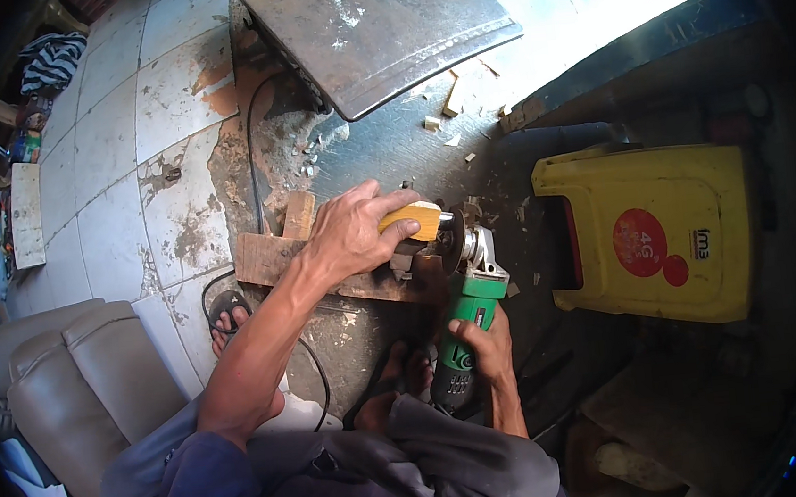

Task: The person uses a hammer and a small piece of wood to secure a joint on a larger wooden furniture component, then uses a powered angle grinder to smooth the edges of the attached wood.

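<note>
My left hand [351, 235] is closed around a yellow-handled tool [423, 221], whose shiny metal end points right. That end is at the dark disc [455, 242] of a green angle grinder [475, 300]; I cannot tell whether they touch. My right hand [489, 343] wraps the grinder's body from the right, thumb on top. The grinder stands tilted, its silver head away from me and its black rear end near my legs. Below my left hand lie brown wooden boards [266, 259], partly hidden by my arm.
A dark worn table [371, 43] stands at the far side. To the right is a yellow plastic stool [699, 222] on its side. Wood offcuts [433, 123] litter the floor. A black cord [253, 166] runs along the left, near my sandalled foot [227, 325]. A brown padded seat [96, 370] is at left.
</note>
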Demonstrator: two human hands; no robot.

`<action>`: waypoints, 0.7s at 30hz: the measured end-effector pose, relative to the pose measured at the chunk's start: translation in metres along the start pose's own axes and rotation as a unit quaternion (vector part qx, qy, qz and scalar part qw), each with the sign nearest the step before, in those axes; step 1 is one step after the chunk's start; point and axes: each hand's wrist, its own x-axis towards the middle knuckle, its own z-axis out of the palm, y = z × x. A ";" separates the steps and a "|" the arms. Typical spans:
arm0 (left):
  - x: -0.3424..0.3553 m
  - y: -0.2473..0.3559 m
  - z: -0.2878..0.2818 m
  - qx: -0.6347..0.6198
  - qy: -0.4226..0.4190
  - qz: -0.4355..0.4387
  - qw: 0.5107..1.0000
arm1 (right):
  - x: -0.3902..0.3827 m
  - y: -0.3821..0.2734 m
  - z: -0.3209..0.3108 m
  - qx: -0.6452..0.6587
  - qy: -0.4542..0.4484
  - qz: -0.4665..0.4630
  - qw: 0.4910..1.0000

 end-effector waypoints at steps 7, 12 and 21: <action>-0.001 0.000 -0.001 0.004 -0.002 -0.003 1.000 | -0.002 -0.005 0.002 -0.016 0.005 -0.002 1.000; -0.003 -0.004 0.002 -0.007 0.008 0.009 1.000 | -0.001 -0.008 0.000 -0.026 -0.002 0.005 1.000; -0.003 -0.003 0.000 0.001 0.002 -0.004 1.000 | 0.000 -0.013 0.004 -0.001 -0.011 -0.009 1.000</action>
